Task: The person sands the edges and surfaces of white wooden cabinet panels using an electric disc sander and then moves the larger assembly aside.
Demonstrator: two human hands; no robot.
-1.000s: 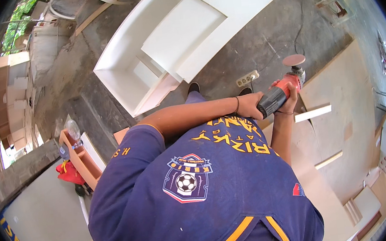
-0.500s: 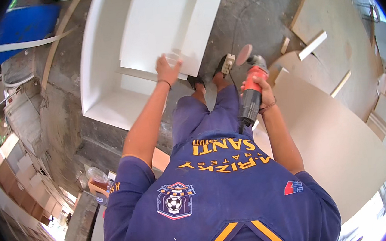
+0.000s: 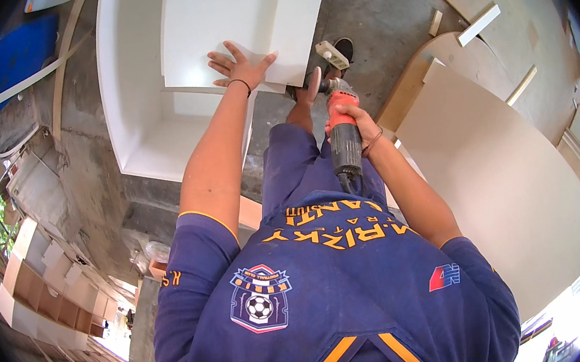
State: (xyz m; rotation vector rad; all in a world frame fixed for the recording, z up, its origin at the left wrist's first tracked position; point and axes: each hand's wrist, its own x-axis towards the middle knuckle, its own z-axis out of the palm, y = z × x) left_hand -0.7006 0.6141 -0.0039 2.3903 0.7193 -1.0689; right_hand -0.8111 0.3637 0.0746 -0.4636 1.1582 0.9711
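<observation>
My left hand [image 3: 243,67] lies with its fingers spread on the white panel [image 3: 216,27] of a large white cabinet [image 3: 135,136]. In my right hand [image 3: 361,124] is a red and black angle grinder [image 3: 346,134], gripped round its body. The grinder's round sanding disc [image 3: 314,83] stands on edge close to the cabinet's near right corner; I cannot tell whether it touches. A cord leaves the grinder's rear end by my shirt.
A pale power strip [image 3: 332,55] lies beside my shoe [image 3: 343,49]. To the right are large curved boards [image 3: 492,175] and loose wooden strips [image 3: 479,25]. A blue object [image 3: 11,72] and a bent strip [image 3: 61,84] are at the far left.
My right hand has brought the grinder leftward, nearer the cabinet corner. My left hand has settled flat with fingers spread on the panel. My foot by the power strip has shifted.
</observation>
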